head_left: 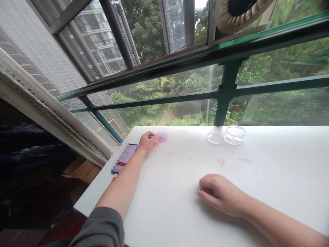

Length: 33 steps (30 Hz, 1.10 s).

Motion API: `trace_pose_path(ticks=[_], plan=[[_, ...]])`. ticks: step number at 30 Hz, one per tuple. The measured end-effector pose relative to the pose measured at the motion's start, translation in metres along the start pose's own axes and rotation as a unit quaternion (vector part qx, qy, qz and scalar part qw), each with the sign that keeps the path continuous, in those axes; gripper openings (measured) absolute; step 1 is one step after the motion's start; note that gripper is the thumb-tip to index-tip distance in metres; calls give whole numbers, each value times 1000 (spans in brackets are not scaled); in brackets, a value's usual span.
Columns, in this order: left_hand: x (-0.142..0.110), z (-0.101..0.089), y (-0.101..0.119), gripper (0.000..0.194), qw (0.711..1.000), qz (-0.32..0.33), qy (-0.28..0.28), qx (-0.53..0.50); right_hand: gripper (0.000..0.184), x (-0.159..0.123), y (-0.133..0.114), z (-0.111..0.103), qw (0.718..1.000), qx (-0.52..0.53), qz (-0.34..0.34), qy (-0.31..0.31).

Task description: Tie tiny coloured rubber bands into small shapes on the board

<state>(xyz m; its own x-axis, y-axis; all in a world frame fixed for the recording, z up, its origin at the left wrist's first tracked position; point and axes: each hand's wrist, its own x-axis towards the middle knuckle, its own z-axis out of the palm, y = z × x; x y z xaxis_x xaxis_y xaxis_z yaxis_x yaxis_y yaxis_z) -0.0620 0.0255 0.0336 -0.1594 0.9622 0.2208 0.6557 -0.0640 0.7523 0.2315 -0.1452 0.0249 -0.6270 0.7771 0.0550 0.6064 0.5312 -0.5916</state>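
Note:
At the far left of the white table (164, 206), my left hand (147, 141) touches the near-left side of a small heap of thin pink, orange and blue rubber bands (161, 136). Its fingertips are pressed together; whatever they hold is too small to make out. My right hand (218, 192) rests on the tabletop, fingers curled in a loose fist with nothing visible inside. Beyond it lie a pink band (221, 162) and a grey-blue band (245, 160). A yellowish band (190, 156) and a short reddish one (171, 153) lie further left.
A clear round container (234, 136) stands near the table's back edge, with a clear round lid (214, 138) beside it. A phone (125, 158) showing a timer lies left of my left forearm. Behind the table are a green railing (226, 92) and windows. A cardboard box (83, 171) sits lower left.

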Motion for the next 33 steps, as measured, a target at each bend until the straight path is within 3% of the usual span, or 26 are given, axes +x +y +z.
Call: trace_pose_path(ticks=[5,11,18,21,25,27,30,33], plan=[[6,0,-4,17,998,-20,28,-50,26,0,2,1,1000,1,-2,1],[12,-3,-6,12,999,2,42,-34,26,0,1,1,1000,4,-4,7],[-6,-2,3,10,998,39,37,-30,26,0,2,1,1000,8,1,8],[-37,12,18,10,996,58,-11,-70,22,0,4,0,998,54,9,16],[-98,34,53,13,969,143,-178,-95,8,1,7,-1,980,184,59,56],[-122,43,72,10,946,197,-243,-88,13,1,9,-2,962,248,72,89],[-139,59,92,5,921,262,-269,-101,19,1,12,-3,940,300,69,145],[-141,82,103,6,923,257,-249,-143,23,0,17,-7,931,282,90,216]])
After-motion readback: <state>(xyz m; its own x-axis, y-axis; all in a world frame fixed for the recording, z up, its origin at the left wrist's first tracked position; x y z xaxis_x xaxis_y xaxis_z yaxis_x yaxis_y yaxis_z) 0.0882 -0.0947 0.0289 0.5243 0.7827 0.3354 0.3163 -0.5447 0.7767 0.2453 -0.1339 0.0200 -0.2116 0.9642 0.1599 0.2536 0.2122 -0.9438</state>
